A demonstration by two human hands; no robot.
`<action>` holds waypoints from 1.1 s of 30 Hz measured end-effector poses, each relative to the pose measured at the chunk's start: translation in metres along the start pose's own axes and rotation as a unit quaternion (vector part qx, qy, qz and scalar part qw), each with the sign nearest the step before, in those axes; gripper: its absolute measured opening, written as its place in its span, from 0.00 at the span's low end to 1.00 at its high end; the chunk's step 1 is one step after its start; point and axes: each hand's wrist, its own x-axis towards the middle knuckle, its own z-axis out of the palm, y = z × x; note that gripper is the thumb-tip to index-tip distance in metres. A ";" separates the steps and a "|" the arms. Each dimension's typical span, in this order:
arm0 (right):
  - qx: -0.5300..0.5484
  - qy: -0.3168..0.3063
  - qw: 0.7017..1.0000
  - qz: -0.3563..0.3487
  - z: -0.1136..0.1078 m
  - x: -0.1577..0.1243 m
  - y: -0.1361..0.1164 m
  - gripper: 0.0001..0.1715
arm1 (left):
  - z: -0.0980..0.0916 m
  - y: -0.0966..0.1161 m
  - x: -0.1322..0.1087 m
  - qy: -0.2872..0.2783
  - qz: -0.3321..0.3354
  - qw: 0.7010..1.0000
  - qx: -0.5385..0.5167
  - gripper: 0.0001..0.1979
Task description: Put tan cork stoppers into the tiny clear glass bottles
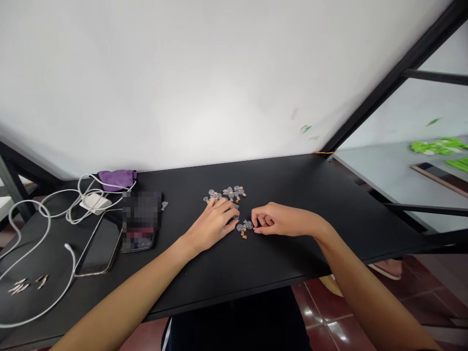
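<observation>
Small clear glass bottles (234, 191) lie in a loose cluster on the black table, some with tan cork stoppers. My left hand (215, 223) reaches over the near side of the cluster, its fingers bent around a small glass bottle (236, 210). My right hand (280, 219) is curled, with thumb and forefinger pinched together beside a nearer pair of clear bottles (244, 225). Anything inside that pinch is too small to make out. A few loose corks (243, 234) lie just below this pair, between the two hands.
To the left are a phone (98, 243), a partly blurred dark device (141, 241), a white charger (95, 203) with looping cable and a purple pouch (117, 179). Small metallic pieces (20, 286) lie far left. A white wall (219, 87) rises behind the table.
</observation>
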 end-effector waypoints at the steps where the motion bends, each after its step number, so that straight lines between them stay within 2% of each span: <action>1: 0.000 0.000 1.000 -0.001 0.000 -0.001 0.001 0.11 | 0.000 0.000 0.000 0.003 -0.004 1.000 -0.007 0.05; 4: 0.002 -0.002 1.000 -0.001 -0.007 -0.006 0.002 0.08 | -0.001 0.000 0.000 0.011 -0.016 1.000 -0.023 0.04; 7: 0.040 0.003 0.999 -0.008 -0.023 -0.007 -0.002 0.07 | -0.003 0.001 0.001 0.008 -0.024 0.999 -0.034 0.04; 10: 0.078 0.027 0.995 -0.057 -0.039 0.005 -0.012 0.04 | -0.004 0.002 0.001 0.000 -0.029 0.999 -0.033 0.04; 13: 0.122 0.039 0.985 -0.116 -0.045 0.026 -0.019 0.04 | -0.005 0.002 0.002 0.000 -0.035 0.999 -0.030 0.04; 18: 0.243 0.072 0.952 -0.171 -0.029 0.051 -0.010 0.05 | -0.005 0.003 0.003 0.010 -0.041 0.998 -0.039 0.03; 24: 0.278 0.108 0.936 -0.189 -0.013 0.055 0.007 0.09 | -0.006 0.005 0.004 0.029 -0.071 0.996 -0.036 0.04; 28: 0.263 0.134 0.937 -0.188 -0.010 0.061 0.012 0.09 | -0.007 0.002 0.005 0.096 -0.131 0.983 -0.081 0.08; 31: 0.262 0.145 0.936 -0.185 -0.008 0.067 0.015 0.10 | -0.007 -0.004 0.004 0.155 -0.186 0.960 -0.138 0.08; 33: 0.269 0.153 0.933 -0.185 -0.006 0.069 0.016 0.11 | -0.007 -0.006 0.004 0.181 -0.198 0.948 -0.172 0.08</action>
